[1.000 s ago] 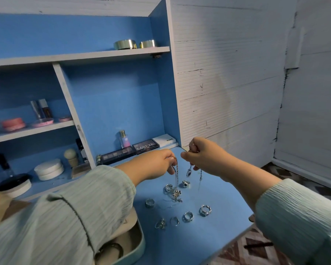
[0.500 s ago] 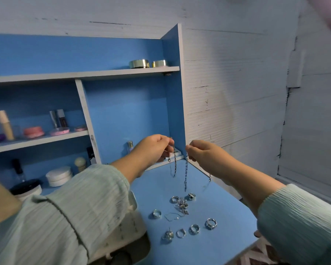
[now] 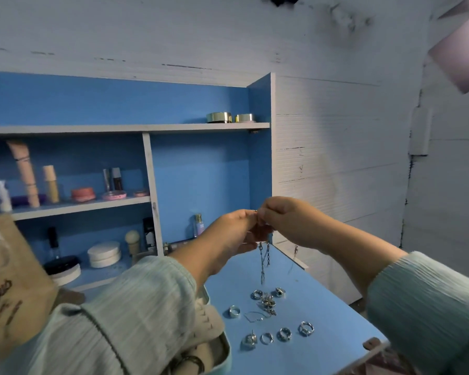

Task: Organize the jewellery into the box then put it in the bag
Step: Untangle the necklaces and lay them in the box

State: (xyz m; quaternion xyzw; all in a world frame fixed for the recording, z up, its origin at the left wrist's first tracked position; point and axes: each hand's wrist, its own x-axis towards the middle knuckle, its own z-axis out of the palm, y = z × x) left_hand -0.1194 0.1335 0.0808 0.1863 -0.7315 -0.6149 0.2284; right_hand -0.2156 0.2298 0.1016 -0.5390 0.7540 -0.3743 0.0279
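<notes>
I have both hands up above the desk (image 3: 322,334), fingertips meeting: my left hand (image 3: 234,230) and right hand (image 3: 287,220) each pinch the top of a silver chain (image 3: 263,262), which hangs down between them, its lower end clear of the jewellery below. I read this as the sorting step, with one necklace lifted out of the pile; whether I am working its clasp or just untangling it I cannot tell, since the fingers hide the join. Directly under the hands lie the rings (image 3: 283,334) and a small knot of chains (image 3: 267,304), none boxed yet. The jewellery box (image 3: 225,353) sits open below my left forearm, and the tan bag (image 3: 14,288) stands further left. Next I should gather the chain and lower it left into the box without letting it snag the pile.
</notes>
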